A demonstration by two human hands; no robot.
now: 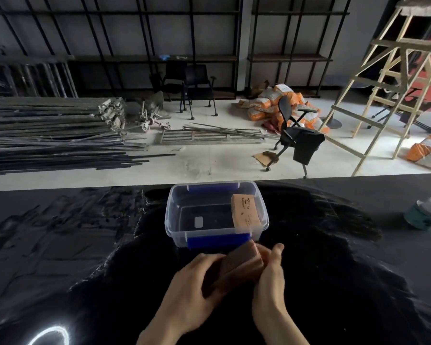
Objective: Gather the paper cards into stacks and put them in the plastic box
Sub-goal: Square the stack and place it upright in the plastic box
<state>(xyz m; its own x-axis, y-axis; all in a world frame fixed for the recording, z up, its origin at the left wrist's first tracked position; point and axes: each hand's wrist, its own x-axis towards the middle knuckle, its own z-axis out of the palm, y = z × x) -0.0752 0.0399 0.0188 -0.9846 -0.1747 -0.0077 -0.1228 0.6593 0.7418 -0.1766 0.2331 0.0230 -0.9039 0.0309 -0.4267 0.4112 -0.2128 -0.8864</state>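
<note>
A clear plastic box (171,215) with blue latches stands on the black table, just beyond my hands. Inside it, a stack of tan paper cards (245,212) leans against the right wall. A second brown stack of cards (239,266) is held between both hands just in front of the box's near edge. My left hand (192,292) grips its left side and my right hand (270,277) presses its right side.
A green tin with a silver lid (424,214) sits on the table at the far right. The table is covered with glossy black sheeting (72,245). Beyond its far edge are office chairs, metal bars, sacks and a wooden ladder on the floor.
</note>
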